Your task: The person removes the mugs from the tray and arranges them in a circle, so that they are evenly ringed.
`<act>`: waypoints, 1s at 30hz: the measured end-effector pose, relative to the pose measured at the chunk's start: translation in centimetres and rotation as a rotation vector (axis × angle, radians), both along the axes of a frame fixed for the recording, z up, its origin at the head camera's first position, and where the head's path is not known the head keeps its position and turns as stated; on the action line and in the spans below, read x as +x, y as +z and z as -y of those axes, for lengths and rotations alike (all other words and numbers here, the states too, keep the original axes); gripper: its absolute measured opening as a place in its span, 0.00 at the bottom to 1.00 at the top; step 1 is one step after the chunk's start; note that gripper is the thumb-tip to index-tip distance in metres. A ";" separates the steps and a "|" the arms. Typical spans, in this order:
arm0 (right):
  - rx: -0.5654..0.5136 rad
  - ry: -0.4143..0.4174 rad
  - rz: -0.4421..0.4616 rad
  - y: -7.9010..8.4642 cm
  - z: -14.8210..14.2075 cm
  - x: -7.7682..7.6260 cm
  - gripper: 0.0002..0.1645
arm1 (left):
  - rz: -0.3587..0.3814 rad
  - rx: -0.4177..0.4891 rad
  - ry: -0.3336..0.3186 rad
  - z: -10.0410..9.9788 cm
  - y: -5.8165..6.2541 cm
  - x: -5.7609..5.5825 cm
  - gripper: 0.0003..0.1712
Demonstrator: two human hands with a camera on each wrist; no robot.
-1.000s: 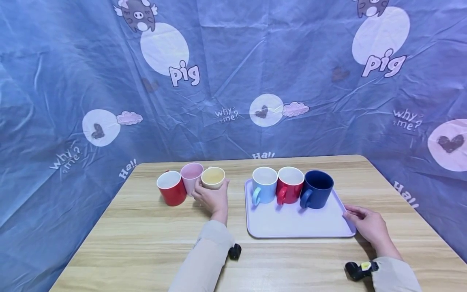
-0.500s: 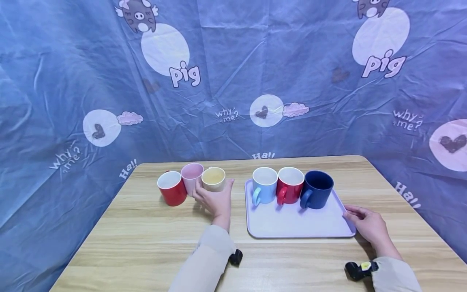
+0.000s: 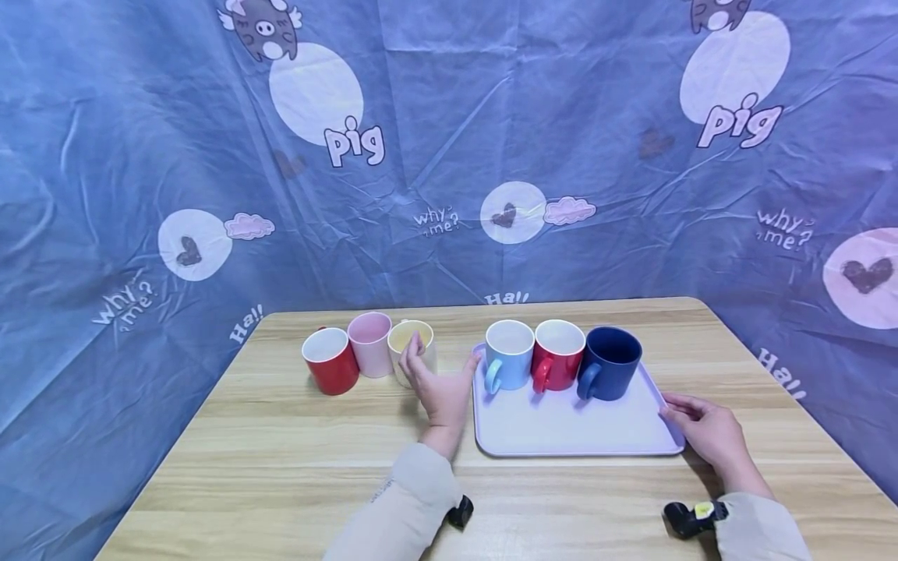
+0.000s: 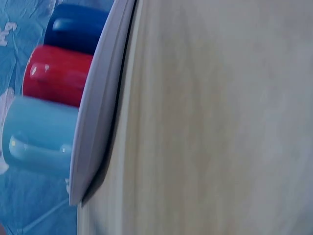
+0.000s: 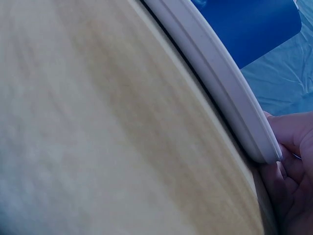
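Note:
My left hand (image 3: 443,396) is between the cream mug (image 3: 426,364) and the tray, holding nothing. Its fingers are parted from the thumb, overlap the mug's front in the head view, and the thumb tip is by the tray's left rim. On the lilac tray (image 3: 561,432) stand a light blue mug (image 3: 510,366), a red mug (image 3: 559,366) and a navy mug (image 3: 613,366) in a row, handles toward me. My right hand (image 3: 710,432) pinches the tray's right rim, thumb (image 5: 286,128) above and fingers below. The left hand is out of the left wrist view.
Left of the cream mug stand a pink mug (image 3: 372,351) and another red mug (image 3: 332,363) with a white inside, close together. All rest on a wooden table (image 3: 281,467). A blue printed cloth (image 3: 435,117) hangs behind and at both sides.
My left hand has let go of the cream mug and shifted right and toward me. The mug stays beside the pink one. The right hand and tray have not moved.

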State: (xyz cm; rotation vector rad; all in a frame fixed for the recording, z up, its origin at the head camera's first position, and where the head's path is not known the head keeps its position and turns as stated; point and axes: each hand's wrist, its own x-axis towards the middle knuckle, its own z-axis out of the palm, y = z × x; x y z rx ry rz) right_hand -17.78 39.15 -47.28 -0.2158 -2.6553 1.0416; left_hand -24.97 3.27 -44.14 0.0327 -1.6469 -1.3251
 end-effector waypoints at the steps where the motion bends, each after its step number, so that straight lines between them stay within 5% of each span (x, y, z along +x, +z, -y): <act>1: 0.003 -0.002 -0.002 0.0 0.0 0.0 0.25 | -0.003 -0.015 -0.031 -0.1 0.0 0.1 0.59; 5: 0.007 -0.003 -0.001 0.0 0.0 0.0 0.25 | 0.054 -0.049 -0.143 -0.5 -0.2 0.5 0.57; 15: -0.009 -0.003 0.012 0.0 -0.1 0.0 0.26 | 0.409 -0.034 -0.361 -0.5 -0.2 0.8 0.43; 30: -0.014 -0.004 0.000 -0.1 0.0 0.0 0.25 | 0.504 -0.031 -0.650 -0.4 -0.9 0.2 0.19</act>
